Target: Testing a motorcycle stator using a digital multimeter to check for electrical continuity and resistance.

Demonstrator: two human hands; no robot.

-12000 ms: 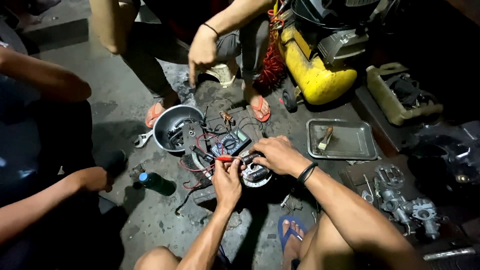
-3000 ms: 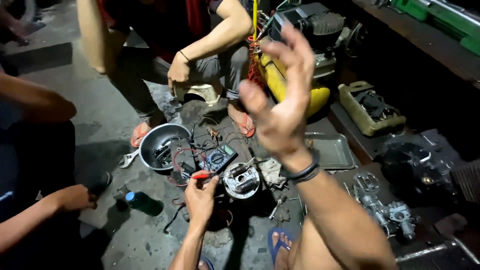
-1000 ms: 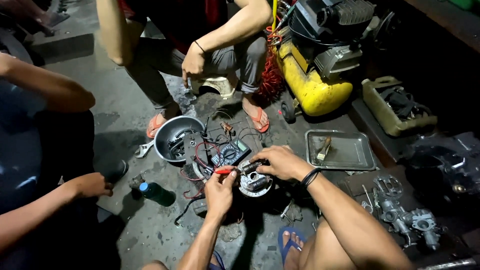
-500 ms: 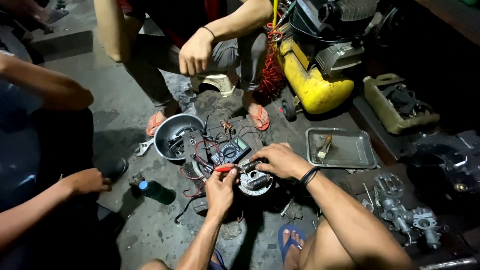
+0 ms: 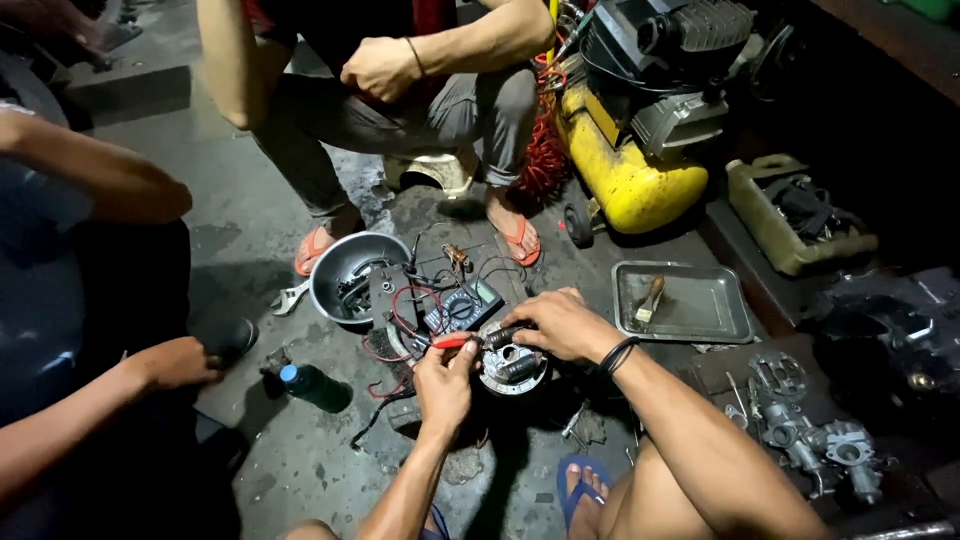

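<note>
A red probe is pinched in the left hand, its tip laid toward the stator, a round metal coil plate that lies on the floor between the person's feet. The right hand is closed on a dark probe, which is pressed to the top edge of the same plate. Just behind the stator a multimeter is seen, flat on the floor, with red and black leads looped around it. A metal bowl of small parts stands to the left of the meter, a spanner beside it, and a bottle lies near another person's hand. A steel tray with a brush is set to the right, below a yellow compressor.

Several slips may be judged likely. Contact could be lost if either probe tip slides off the small terminal, since both are held at a slant with nothing to steady the wrists. The stator is unclamped and could be nudged by the pressing. The looped leads could be snagged by a forearm, and the meter dragged or turned over. A false reading could be caused by the tips touching each other.
</note>
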